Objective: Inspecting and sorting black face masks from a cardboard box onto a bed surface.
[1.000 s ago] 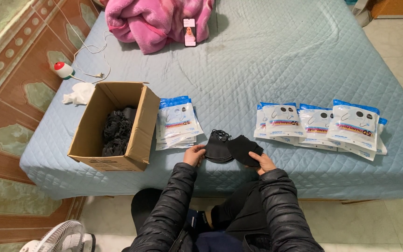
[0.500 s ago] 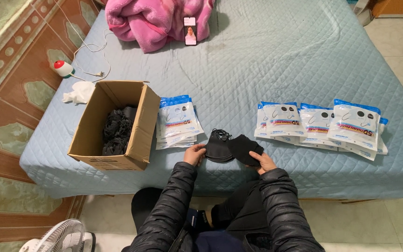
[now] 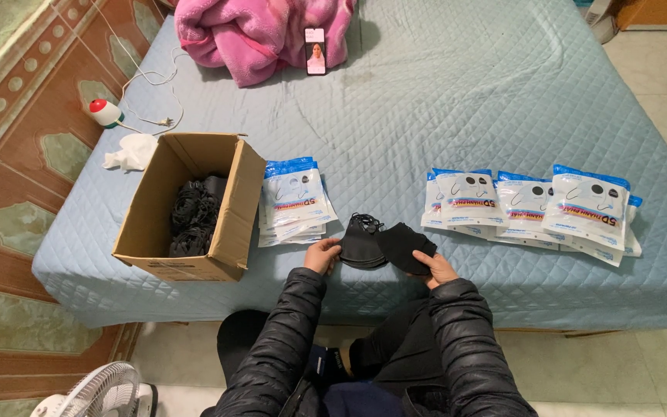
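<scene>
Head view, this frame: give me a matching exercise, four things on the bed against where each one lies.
Things:
1. cardboard box
2. pink blanket
3. black masks
4. phone

Places:
A. between the left hand and the right hand, at the near edge
B. propped against the blanket
C. left part of the bed, open, with dark items inside
D. bunched at the far edge

Pairs: 1-C, 2-D, 3-A, 4-B

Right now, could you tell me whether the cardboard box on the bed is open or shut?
Open. The cardboard box stands upright with its top flaps folded out, and black items show inside it.
</scene>
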